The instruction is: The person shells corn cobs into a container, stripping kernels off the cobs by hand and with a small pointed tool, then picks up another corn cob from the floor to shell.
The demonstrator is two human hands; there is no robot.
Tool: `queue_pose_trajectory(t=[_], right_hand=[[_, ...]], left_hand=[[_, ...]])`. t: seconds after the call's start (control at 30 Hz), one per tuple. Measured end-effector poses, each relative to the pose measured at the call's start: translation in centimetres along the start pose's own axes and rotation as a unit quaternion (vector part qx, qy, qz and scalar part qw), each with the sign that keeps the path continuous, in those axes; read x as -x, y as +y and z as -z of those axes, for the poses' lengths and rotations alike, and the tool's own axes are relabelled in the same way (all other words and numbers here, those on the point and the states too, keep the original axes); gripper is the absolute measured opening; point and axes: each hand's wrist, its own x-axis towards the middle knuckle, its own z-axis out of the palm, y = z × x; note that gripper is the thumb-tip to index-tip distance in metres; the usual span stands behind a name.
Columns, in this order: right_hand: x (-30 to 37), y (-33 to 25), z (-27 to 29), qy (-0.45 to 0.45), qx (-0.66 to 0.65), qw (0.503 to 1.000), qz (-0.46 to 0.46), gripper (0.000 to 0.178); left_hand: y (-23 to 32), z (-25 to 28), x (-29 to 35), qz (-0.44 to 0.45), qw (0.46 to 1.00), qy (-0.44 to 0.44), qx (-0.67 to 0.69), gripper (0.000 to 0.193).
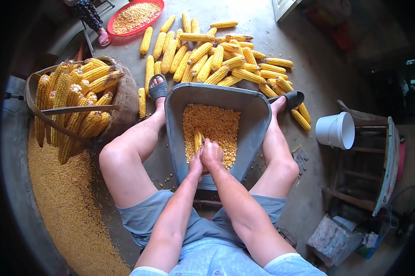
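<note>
Between my legs stands a grey tub (258, 108), its bottom covered with loose corn kernels (212, 120). Over these kernels I hold an ear of corn (198, 139) whose far end points away from me. My left hand (196, 163) is closed around its near end. Pressed against it from the right, my right hand (212, 154) is also closed on the ear. My fingers hide the ear's lower part, so I cannot see how much of it is bare.
Whole corn ears (207, 60) lie heaped on the floor beyond the tub. At left, a wicker basket (125, 99) overflows with ears beside a kernel pile (65, 198). A red basin (159, 7) stands far back near another person's foot (103, 37). A white bucket (329, 131) is at right.
</note>
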Motion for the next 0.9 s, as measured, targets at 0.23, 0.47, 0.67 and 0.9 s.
queue_pose_trajectory(t=[0.23,0.47,0.67,0.9], right_hand=[[-4.8,3.9,0.6,-0.008,-0.087,0.995,0.036,0.036],[-1.1,8.8,1.0,0.024,-0.194,0.981,0.016,0.045],[5.2,9.5,1.5,0.06,-0.236,0.969,0.036,0.037],[8.9,7.6,1.9,0.063,-0.076,0.989,0.11,0.03]], left_hand=[[-4.1,-1.5,3.2,-0.006,1.0,0.002,-0.021,0.051],[-1.2,-0.7,2.2,0.075,0.984,-0.079,0.141,0.058],[0.3,-1.1,3.4,0.101,0.976,-0.135,0.141,0.058],[-1.9,-0.4,5.4,0.005,0.994,-0.029,-0.103,0.044]])
